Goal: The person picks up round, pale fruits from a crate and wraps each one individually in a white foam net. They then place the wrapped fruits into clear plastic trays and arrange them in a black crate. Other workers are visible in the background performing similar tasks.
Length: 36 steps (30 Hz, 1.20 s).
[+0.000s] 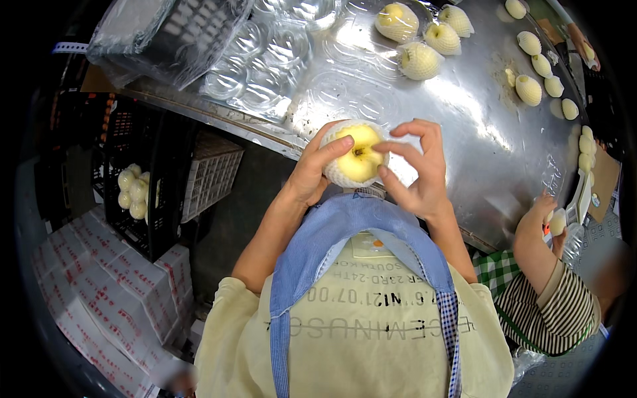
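Note:
A yellow apple (pixel 359 166) with its hollow facing up is cupped in my left hand (pixel 309 174), in front of my chest. My left thumb lies across the top of the fruit. A white foam net (pixel 334 174) wraps its sides and leaves the top bare. My right hand (pixel 423 171) is at the apple's right side, fingers bent and apart. Its index fingertip and thumb are at the fruit's edge; whether they touch it I cannot tell. Beneath lies the near edge of a metal table (pixel 463 164).
Clear plastic fruit trays (pixel 256 74) lie at the table's left, by a plastic-wrapped crate (pixel 169 45). Several netted fruits (pixel 420 60) sit farther back. A co-worker's arm (pixel 535 234) is at right. Black crates (pixel 144 239) and white cartons (pixel 104 293) stand at left.

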Tool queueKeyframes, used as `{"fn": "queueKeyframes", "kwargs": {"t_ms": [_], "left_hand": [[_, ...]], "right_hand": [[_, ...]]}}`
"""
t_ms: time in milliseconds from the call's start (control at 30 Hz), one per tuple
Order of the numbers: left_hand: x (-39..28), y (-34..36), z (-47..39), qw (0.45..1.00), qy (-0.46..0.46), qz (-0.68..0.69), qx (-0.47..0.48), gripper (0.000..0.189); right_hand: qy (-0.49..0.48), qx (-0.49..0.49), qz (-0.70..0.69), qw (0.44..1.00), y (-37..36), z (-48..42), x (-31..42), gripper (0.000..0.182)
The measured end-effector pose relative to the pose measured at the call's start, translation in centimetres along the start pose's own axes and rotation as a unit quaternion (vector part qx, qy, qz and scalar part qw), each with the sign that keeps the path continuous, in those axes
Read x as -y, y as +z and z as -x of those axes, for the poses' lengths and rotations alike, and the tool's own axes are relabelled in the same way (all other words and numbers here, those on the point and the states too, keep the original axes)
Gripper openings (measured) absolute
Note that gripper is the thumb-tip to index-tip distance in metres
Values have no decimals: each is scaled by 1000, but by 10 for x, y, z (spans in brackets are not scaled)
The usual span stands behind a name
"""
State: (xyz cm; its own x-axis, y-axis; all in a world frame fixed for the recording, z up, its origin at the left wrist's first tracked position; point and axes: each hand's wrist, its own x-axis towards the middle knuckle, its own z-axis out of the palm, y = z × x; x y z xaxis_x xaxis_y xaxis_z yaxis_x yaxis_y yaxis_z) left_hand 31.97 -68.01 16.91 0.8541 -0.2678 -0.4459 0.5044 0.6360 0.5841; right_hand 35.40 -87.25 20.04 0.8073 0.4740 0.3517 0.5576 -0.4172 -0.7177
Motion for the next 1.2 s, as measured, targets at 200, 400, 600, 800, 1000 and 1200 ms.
{"fn": "queueKeyframes", "kwargs": {"t_ms": [200, 400, 600, 800, 1000, 1200], "left_hand": [[1, 2, 0, 999, 4, -22, -24, 53], [9, -2, -1, 994, 26, -82, -68, 52], [9, 4, 3, 995, 21, -77, -57, 52], [10, 6, 3, 996, 72, -53, -16, 58], [9, 14, 5, 987, 133, -70, -51, 57], [11, 10, 5, 986, 156, -42, -42, 54]], "right_hand": [[-83, 27, 133, 987, 2, -1, 7, 27], [-83, 69, 159, 981, 4, -5, 10, 26], [-2, 86, 33, 996, 5, 1, 6, 27], [32, 19, -1, 999, 9, 6, 17, 33], [16, -9, 36, 999, 14, 5, 28, 36], [-7, -2, -7, 1000, 20, 9, 29, 35]]}}
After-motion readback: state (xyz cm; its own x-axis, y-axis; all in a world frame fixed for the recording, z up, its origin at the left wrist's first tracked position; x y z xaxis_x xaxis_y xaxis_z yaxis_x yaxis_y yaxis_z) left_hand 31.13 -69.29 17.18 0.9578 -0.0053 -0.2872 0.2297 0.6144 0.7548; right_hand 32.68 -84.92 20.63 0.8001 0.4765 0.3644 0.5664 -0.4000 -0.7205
